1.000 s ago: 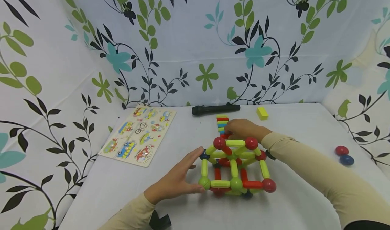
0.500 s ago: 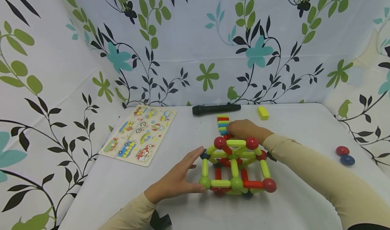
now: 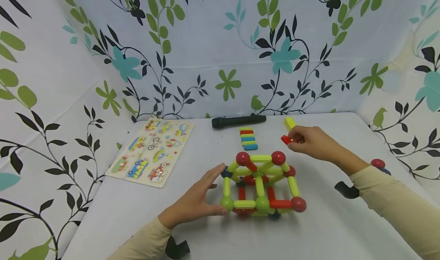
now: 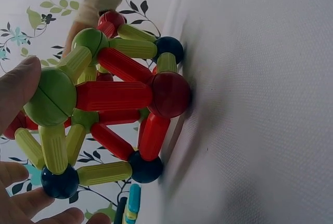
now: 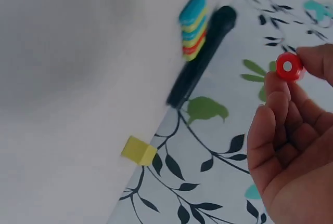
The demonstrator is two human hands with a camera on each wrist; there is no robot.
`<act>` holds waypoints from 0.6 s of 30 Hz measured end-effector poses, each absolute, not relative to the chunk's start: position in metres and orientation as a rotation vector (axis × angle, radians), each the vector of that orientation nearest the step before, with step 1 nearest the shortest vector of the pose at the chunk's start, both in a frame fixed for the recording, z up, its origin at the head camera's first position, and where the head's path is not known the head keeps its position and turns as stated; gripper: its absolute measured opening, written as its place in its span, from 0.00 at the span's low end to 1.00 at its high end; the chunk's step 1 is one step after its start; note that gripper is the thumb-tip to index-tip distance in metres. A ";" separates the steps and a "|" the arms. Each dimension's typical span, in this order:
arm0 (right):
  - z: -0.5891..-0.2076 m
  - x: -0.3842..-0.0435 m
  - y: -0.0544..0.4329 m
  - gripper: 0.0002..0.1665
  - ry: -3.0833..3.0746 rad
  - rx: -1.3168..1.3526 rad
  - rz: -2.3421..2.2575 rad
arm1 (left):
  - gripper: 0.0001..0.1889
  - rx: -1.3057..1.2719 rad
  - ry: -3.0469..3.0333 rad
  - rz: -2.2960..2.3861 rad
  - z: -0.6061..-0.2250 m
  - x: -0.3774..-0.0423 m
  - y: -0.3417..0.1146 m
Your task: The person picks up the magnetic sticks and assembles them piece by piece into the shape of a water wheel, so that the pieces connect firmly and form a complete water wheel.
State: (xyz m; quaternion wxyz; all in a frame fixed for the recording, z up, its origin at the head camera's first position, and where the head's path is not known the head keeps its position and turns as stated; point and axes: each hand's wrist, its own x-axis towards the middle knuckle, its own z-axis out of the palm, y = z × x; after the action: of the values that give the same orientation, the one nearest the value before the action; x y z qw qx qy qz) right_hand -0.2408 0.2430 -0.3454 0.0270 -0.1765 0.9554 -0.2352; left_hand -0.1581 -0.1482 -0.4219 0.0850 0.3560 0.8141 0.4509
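A magnetic stick-and-ball structure (image 3: pixel 261 183) of green and red rods with red, green and dark blue balls stands before me on the table. On its left side, my left hand (image 3: pixel 196 199) holds it between thumb and fingers. The thumb lies at a green ball (image 4: pixel 49 96), the fingertips at a blue ball (image 4: pixel 60 182). Away to the upper right of the structure, my right hand (image 3: pixel 314 143) pinches a short red magnetic rod (image 3: pixel 286 139). Its round end, with a pale dot, shows in the right wrist view (image 5: pixel 287 66).
A row of coloured rods (image 3: pixel 248 139) lies behind the structure. Beyond it is a black microphone (image 3: pixel 238 121), with a yellow block (image 3: pixel 290 123) to the right. At left lies a picture puzzle board (image 3: pixel 151 153). A red ball (image 3: pixel 378 163) and a partly hidden blue one sit at far right.
My right hand has drawn a red rod from the near end of the row and carried it up and right. My left hand and the structure stay in place; the head view has shifted slightly.
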 end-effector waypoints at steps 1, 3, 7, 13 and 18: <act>-0.344 -0.232 0.246 0.13 2.940 -0.510 -0.783 | 0.56 1.059 2.427 1.346 -0.422 -0.158 -0.148; -0.341 -0.213 0.250 0.16 2.898 -0.440 -0.890 | 0.56 1.056 2.429 1.346 -0.423 -0.158 -0.147; -0.340 -0.180 0.249 0.23 2.724 -0.338 -1.134 | 0.56 1.053 2.437 1.340 -0.423 -0.158 -0.148; -0.344 -0.148 0.235 0.25 2.410 -0.258 -1.445 | 0.56 1.045 2.446 1.338 -0.424 -0.158 -0.148; -0.347 -0.137 0.222 0.25 2.287 -0.216 -1.546 | 0.55 1.037 2.433 1.344 -0.423 -0.158 -0.147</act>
State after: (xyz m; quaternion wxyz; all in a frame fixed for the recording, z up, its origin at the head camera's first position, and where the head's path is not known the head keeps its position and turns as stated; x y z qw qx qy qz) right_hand -0.1369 0.2219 -0.3470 0.1853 -0.0767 0.8116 -0.5487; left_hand -0.1579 -0.1467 -0.4235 0.0872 0.3483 0.8170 0.4512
